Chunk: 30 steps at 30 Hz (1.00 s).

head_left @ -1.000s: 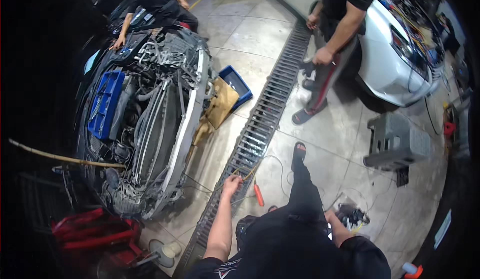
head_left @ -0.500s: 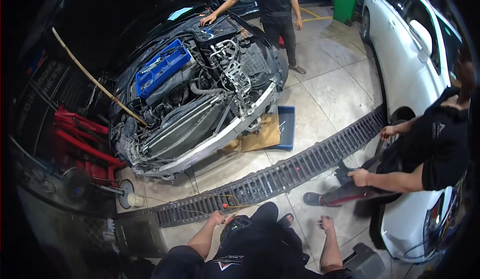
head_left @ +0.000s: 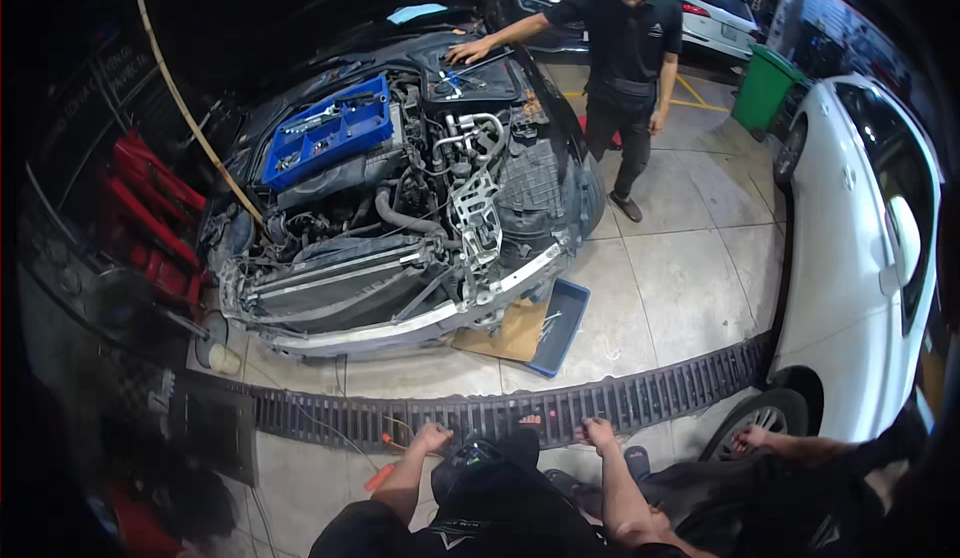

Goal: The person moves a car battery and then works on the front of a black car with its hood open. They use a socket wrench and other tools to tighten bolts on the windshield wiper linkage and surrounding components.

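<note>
My left hand (head_left: 432, 437) is in front of my body over the near edge of the floor grate (head_left: 330, 412). Its fingers are curled in, and whatever they may hold is too small to make out. A thin yellowish cord and a small red piece (head_left: 388, 439) are just left of it; an orange-red object (head_left: 380, 476) lies beside that forearm. My right hand (head_left: 597, 434) reaches forward over the grate, its fingers loosely bent and apart with nothing seen in them. Beyond both hands stands a car with its front stripped and its engine bay (head_left: 400, 218) exposed.
A blue divided tool tray (head_left: 330, 136) rests on the engine. Cardboard (head_left: 505, 330) and a dark blue bin (head_left: 560, 333) lie below the bumper. One person (head_left: 635, 58) leans a hand on the car; another person's hand (head_left: 750, 440) is close on my right, by a white car (head_left: 845, 248).
The view has turned, putting the stripped car's front lower in the picture. My right hand has moved forward, closer to my left. The person on my right appears lower.
</note>
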Motion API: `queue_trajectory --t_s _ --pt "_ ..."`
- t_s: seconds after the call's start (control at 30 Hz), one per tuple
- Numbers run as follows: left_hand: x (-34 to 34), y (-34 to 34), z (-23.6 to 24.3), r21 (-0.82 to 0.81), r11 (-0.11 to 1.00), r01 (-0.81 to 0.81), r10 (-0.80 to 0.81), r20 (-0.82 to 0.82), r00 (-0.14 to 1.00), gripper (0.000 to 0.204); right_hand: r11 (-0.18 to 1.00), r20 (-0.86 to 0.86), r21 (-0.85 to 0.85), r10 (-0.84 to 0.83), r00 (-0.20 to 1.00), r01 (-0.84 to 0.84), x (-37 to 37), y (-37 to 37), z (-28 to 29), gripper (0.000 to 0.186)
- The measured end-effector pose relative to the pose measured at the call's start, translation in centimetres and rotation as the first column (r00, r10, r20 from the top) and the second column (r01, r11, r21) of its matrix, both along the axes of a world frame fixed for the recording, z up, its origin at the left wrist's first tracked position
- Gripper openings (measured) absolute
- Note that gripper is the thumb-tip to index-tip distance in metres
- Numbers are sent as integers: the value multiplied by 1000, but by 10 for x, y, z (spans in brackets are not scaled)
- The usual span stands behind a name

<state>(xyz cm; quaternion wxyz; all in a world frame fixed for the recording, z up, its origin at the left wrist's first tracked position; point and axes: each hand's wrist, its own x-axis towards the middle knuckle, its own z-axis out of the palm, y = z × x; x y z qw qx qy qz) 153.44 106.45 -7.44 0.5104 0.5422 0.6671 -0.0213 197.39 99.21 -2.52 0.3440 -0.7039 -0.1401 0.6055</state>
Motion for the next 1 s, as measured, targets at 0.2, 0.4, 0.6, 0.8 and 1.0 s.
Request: queue_trajectory --t_s 0.2,0.4,0.6,0.8,1.0 --pt "115 121 43 273 960 58 -79 67 995 39 988 93 -80 -126 988 134 101 19 -8 25" --pt "241 243 93 348 937 12 -102 241 965 46 951 79 -172 -247 966 257 202 7 -38 21" --pt "384 316 162 303 944 -129 -28 464 885 27 905 160 -107 -393 906 411 305 54 -34 17" --pt "483 342 95 303 935 -185 75 341 937 31 997 212 53 -66 975 56 447 155 -38 19" --pt "551 375 159 368 872 -322 183 365 913 29 822 330 217 446 832 -527 471 383 8 23"
